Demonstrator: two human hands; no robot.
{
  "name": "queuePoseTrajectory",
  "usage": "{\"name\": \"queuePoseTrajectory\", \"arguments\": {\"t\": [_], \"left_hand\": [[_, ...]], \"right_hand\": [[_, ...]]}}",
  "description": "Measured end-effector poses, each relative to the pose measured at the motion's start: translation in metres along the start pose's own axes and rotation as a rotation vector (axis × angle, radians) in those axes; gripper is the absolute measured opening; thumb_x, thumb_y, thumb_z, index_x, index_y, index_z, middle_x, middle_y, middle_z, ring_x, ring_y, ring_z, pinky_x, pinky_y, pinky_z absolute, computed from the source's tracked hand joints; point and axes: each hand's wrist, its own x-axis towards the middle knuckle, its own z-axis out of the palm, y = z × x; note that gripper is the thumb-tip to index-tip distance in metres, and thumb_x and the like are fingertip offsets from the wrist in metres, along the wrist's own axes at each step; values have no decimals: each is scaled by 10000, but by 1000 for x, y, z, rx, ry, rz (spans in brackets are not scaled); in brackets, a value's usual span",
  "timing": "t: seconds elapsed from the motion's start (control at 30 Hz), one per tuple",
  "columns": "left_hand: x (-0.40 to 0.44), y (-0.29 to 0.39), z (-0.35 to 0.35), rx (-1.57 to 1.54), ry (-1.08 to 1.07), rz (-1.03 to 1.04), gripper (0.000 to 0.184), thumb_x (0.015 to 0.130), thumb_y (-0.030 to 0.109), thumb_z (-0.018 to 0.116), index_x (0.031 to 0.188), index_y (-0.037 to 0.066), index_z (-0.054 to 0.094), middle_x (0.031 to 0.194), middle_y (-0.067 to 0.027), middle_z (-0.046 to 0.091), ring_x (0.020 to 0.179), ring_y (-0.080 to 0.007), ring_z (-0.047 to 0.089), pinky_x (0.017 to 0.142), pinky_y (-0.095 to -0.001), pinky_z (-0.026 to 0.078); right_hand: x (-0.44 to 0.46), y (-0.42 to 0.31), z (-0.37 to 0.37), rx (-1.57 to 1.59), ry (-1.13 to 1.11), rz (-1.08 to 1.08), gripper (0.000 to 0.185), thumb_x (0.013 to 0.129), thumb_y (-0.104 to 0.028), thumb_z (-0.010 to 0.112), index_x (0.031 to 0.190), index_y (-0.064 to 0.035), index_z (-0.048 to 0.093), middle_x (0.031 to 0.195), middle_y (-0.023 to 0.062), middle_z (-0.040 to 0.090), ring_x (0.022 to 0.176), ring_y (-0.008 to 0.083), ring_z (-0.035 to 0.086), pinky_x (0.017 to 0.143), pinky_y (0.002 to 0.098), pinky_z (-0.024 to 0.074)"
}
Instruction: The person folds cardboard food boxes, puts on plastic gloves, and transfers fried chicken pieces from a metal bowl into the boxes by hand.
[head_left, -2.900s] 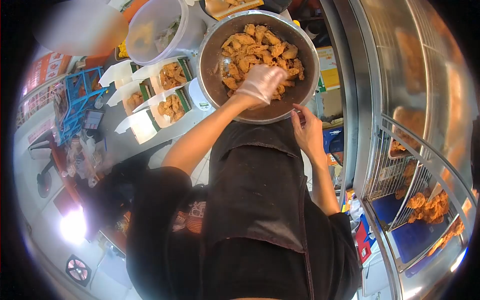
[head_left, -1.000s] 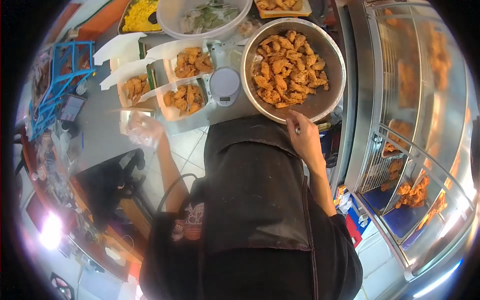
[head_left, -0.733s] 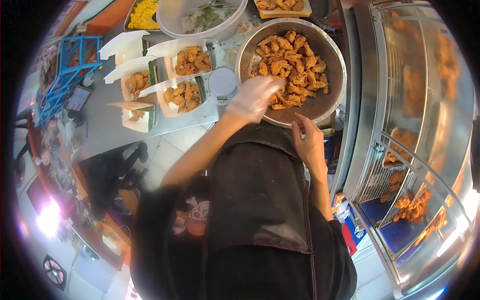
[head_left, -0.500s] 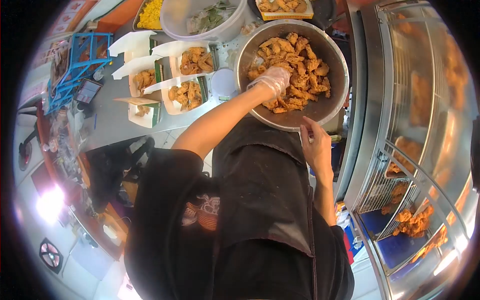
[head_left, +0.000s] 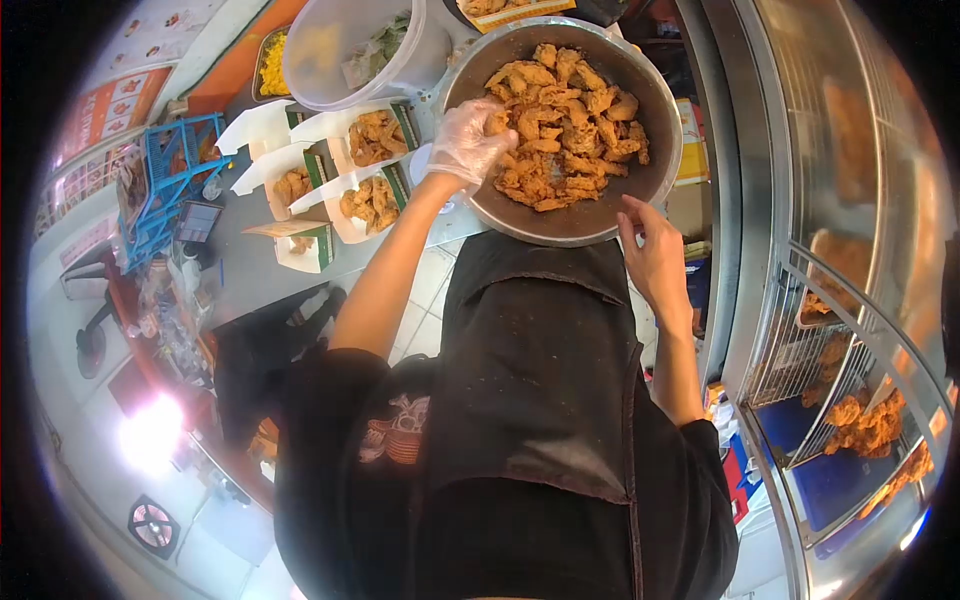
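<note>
A large metal bowl (head_left: 655, 185) of fried chicken pieces (head_left: 570, 130) is in front of my body, tilted a little toward me. My left hand (head_left: 470, 142), in a clear plastic glove, is over the bowl's left side. Its fingers are closed around a fried chicken piece that is mostly hidden by the glove. At the near right of the bowl, my bare right hand (head_left: 655, 245) has its thumb and fingers on the rim. Left of the bowl, several open takeout boxes (head_left: 345, 215) hold chicken pieces.
A clear plastic tub (head_left: 300, 75) with green leaves stands behind the boxes, beside a tray of yellow food (head_left: 272, 65). A blue rack (head_left: 165, 190) is at the far left. On my right, a metal display cabinet (head_left: 760, 300) holds more fried chicken.
My left hand has come up out of the chicken and moved to the bowl's left side. My right hand stays at the near right rim. The whole view has shifted slightly.
</note>
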Motion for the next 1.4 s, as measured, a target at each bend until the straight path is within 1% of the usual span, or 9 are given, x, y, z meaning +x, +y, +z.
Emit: {"name": "queuePoseTrajectory", "arguments": {"t": [0.13, 0.27, 0.5, 0.7, 0.83, 0.93, 1.17, 1.2, 1.4], "left_hand": [[12, 40, 7, 315, -407, 21, 236, 762, 163, 703, 977, 67, 700, 839, -182, 717, 802, -390, 683, 779, -458, 550], [15, 45, 49, 653, -574, 114, 171, 809, 191, 659, 932, 82, 703, 850, -165, 717, 824, -380, 691, 768, -506, 542], [13, 54, 49, 606, -322, 217, 98, 842, 140, 642, 899, 98, 711, 861, -150, 719, 859, -336, 702, 741, -456, 545], [20, 82, 81, 582, -700, 365, 187, 873, 181, 648, 1019, 87, 718, 926, -136, 727, 951, -297, 695, 852, -435, 536], [6, 62, 117, 536, -556, 383, 170, 841, 201, 672, 966, 109, 741, 944, -127, 727, 945, -307, 689, 876, -432, 529], [8, 75, 91, 479, -607, 180, 191, 870, 230, 665, 984, 92, 732, 928, -145, 723, 928, -326, 686, 861, -449, 533], [-68, 62, -26, -187, 203, 113, 171, 925, 155, 685, 1038, 51, 610, 774, -89, 673, 673, -268, 647, 670, -404, 517], [-97, 53, -39, -278, 313, -72, 157, 971, 190, 644, 1026, 53, 593, 777, -77, 677, 662, -242, 646, 662, -408, 519], [-242, -114, -140, 172, 991, -491, 220, 1013, 223, 554, 945, 15, 576, 824, -94, 660, 718, -228, 624, 677, -379, 519]], "right_hand": [[6, 0, 4, 22, -3, -20, 259, 931, -109, 671, 1164, 3, 666, 942, 221, 709, 811, 357, 699, 738, 429, 550], [8, -5, 7, 19, -52, -17, 256, 933, -116, 670, 1162, -1, 667, 932, 220, 706, 819, 358, 702, 739, 428, 552], [2, -2, 4, 21, -19, 2, 259, 936, -120, 669, 1165, 3, 667, 958, 228, 709, 832, 360, 705, 744, 427, 552], [4, 5, 5, 24, -11, 23, 245, 944, -119, 664, 1155, 6, 676, 984, 237, 712, 848, 358, 710, 759, 418, 551], [5, 1, 6, 31, -27, 36, 256, 949, -117, 662, 1175, 1, 677, 972, 233, 714, 849, 343, 715, 768, 411, 550], [6, 2, 3, 21, -44, 48, 271, 955, -125, 661, 1196, -3, 674, 974, 227, 719, 846, 323, 717, 776, 396, 552], [13, -10, -5, -64, -82, 95, 283, 998, -155, 617, 1234, -8, 670, 1012, 199, 737, 885, 251, 723, 781, 370, 557], [15, -9, -5, -106, -100, 95, 286, 998, -155, 616, 1240, -12, 667, 1028, 208, 735, 886, 251, 723, 791, 373, 559], [16, -30, 7, -124, -69, 82, 299, 989, -165, 628, 1244, -13, 658, 1053, 213, 731, 945, 274, 725, 818, 379, 557]]}}
